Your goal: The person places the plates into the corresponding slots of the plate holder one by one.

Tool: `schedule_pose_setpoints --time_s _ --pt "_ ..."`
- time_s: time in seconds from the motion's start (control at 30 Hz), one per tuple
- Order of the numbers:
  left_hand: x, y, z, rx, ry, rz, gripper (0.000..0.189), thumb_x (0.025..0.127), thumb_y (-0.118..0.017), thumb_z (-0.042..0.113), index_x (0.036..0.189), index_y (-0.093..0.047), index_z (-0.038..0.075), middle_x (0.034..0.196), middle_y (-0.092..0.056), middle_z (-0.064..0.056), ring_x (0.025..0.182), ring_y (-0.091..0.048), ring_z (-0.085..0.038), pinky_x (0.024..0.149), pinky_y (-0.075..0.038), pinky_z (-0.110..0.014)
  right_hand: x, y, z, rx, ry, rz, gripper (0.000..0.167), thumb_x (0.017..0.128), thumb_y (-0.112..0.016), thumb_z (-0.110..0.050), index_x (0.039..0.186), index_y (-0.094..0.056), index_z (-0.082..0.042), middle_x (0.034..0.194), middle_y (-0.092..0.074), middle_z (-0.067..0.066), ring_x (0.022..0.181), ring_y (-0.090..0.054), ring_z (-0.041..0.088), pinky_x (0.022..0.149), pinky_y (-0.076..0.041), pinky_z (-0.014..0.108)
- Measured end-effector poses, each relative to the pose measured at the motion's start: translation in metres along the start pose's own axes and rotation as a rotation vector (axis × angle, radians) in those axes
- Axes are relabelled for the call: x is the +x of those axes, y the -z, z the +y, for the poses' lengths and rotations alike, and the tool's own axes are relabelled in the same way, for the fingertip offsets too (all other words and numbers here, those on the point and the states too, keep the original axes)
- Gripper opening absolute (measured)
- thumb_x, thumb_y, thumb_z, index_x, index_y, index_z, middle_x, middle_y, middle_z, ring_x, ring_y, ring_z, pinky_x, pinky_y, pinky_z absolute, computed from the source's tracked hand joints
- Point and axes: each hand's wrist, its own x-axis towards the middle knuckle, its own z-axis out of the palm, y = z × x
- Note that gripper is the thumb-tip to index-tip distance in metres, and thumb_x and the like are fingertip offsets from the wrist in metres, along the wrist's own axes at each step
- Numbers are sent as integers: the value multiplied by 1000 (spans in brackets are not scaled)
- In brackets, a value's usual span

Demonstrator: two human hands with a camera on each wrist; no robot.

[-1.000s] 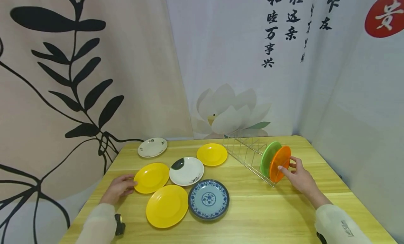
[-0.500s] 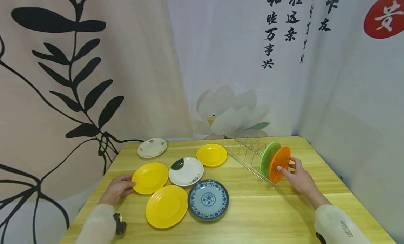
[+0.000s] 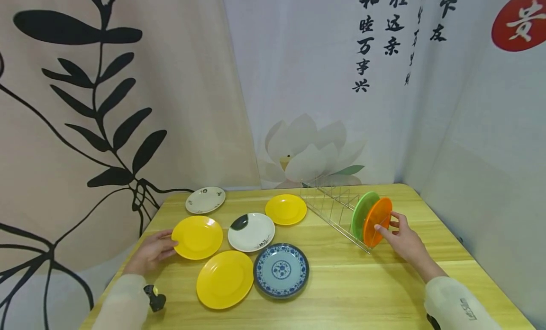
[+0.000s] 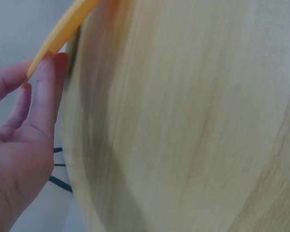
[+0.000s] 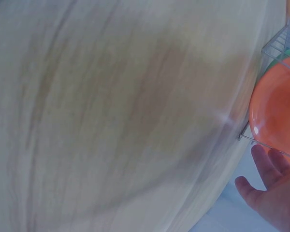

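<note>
My left hand pinches the left rim of a yellow plate. In the left wrist view this plate is edge-on and raised off the wood, between thumb and fingers. On the right, an orange plate stands upright in a wire dish rack, beside a green plate. My right hand is at the orange plate's right edge. In the right wrist view the fingers lie loosely extended by the rack's end wire, thumb apart from the orange plate.
On the wooden table lie another yellow plate, a blue patterned plate, a white plate with a dark green patch, a smaller yellow plate and a white floral plate. Printed curtains hang behind.
My left hand has drawn the yellow plate leftward and lifted it, away from the white plate and the lower yellow plate. The right hand has stayed at the orange plate.
</note>
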Motion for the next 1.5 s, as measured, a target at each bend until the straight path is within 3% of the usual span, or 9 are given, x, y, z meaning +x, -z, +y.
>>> schedule_pose_setpoints --time_s 0.33,0.53,0.87,1.13,1.5 --pt "-3 6 4 -93 -14 28 72 95 -57 -7 150 -10 -9 103 -63 -11 84 -69 -16 81 -59 -33 -1 -1 -1 6 9 1 96 96 -48 -64 154 -8 1 146 -34 38 122 -47 53 90 -45 65" --pt "-5 5 13 -177 -49 35 77 95 -56 -8 152 -5 -7 102 -64 -9 88 -70 -16 83 -58 -33 -1 1 -2 7 -2 -2 97 96 -47 -65 154 -7 1 147 -33 37 123 -46 53 91 -44 66" --pt "-1 -10 42 -155 -133 41 71 96 -59 0 150 -13 -2 99 -64 -3 86 -69 -11 84 -57 -30 -3 1 0 2 -1 2 96 96 -48 -64 154 -8 2 146 -34 38 122 -46 53 90 -45 65" --pt "4 -47 75 -170 -209 -41 53 98 -58 3 140 -26 4 104 -64 -4 88 -70 -13 86 -56 -30 -1 -1 0 8 8 3 97 95 -48 -65 154 -9 1 146 -34 38 122 -47 53 91 -45 66" --pt "20 -116 118 -249 -204 -84 59 96 -60 -1 145 -28 7 106 -65 -10 87 -72 -18 86 -57 -35 -1 -1 1 25 -9 -9 99 94 -48 -66 155 -6 -1 148 -33 36 124 -44 52 92 -44 65"
